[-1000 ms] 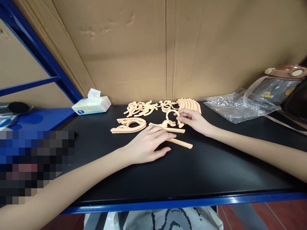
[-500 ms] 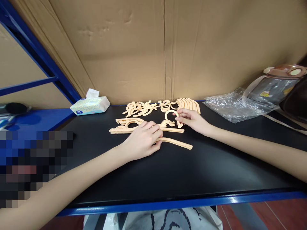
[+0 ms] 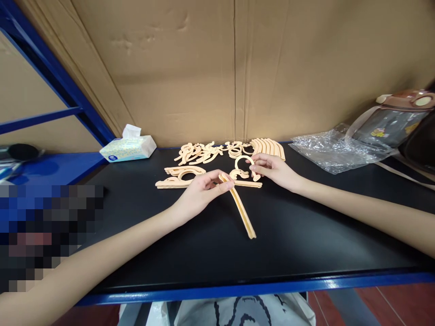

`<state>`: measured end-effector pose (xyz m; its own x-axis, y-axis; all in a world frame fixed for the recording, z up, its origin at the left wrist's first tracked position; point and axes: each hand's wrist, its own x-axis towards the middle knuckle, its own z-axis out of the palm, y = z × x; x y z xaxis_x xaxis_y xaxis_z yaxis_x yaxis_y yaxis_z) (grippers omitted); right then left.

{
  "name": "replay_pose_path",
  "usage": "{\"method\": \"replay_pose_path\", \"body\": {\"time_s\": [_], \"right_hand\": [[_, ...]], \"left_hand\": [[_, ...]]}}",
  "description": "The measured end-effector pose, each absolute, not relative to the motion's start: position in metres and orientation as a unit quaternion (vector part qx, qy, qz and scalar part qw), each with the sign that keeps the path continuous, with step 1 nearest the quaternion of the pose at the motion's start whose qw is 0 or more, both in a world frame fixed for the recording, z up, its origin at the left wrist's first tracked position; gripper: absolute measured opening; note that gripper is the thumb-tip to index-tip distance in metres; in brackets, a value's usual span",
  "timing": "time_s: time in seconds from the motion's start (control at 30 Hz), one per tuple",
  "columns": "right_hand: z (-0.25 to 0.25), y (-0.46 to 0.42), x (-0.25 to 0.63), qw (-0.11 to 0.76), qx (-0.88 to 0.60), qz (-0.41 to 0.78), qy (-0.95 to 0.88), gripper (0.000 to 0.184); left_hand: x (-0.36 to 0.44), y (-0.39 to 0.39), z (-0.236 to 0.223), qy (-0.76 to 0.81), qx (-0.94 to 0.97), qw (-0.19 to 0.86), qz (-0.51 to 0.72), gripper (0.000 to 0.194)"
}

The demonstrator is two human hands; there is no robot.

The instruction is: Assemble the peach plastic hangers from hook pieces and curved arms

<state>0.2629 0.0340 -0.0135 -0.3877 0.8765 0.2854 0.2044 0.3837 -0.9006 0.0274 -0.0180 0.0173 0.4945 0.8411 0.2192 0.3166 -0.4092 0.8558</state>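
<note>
My left hand (image 3: pixel 207 188) pinches one end of a beige, slightly curved hanger arm (image 3: pixel 244 213) with a groove along its length. Its free end slants down toward the front of the table. Between the thumb and fingers of my right hand (image 3: pixel 268 168) is a beige hanger hook (image 3: pixel 242 158), its curve facing left. Behind the left hand lie folded hanger pieces (image 3: pixel 173 184) with a round opening. Another straight beige arm (image 3: pixel 249 184) lies below the hook, beside a small curved beige piece (image 3: pixel 239 174). My left fingers partly cover these pieces.
A pile of loose beige hooks (image 3: pixel 200 153) and a row of curved arms (image 3: pixel 268 148) lie along the cardboard wall (image 3: pixel 170 81). A tissue pack (image 3: pixel 128 148) stands left; a clear plastic bag (image 3: pixel 335 147) and a bottle (image 3: pixel 384 124) are at right. The table has a blue front edge (image 3: pixel 238 290).
My left hand has closed on the hanger arm, lifted it and turned it from lying crosswise to slanting toward me. My right hand stays in place with the hook.
</note>
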Motion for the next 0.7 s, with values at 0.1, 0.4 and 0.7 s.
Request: {"method": "replay_pose_path", "body": {"time_s": [0.1, 0.4, 0.7], "right_hand": [[-0.014, 0.034, 0.263, 0.408, -0.37, 0.415, -0.724, 0.029], [-0.013, 0.033, 0.262, 0.401, -0.376, 0.413, -0.726, 0.029], [-0.014, 0.034, 0.263, 0.4, -0.371, 0.416, -0.727, 0.029]], "left_hand": [[0.026, -0.015, 0.015, 0.369, 0.755, 0.421, 0.342, 0.022], [0.031, -0.024, 0.017, 0.353, 0.719, 0.47, 0.371, 0.025], [0.03, -0.028, 0.017, 0.392, 0.592, 0.533, 0.461, 0.027]]}}
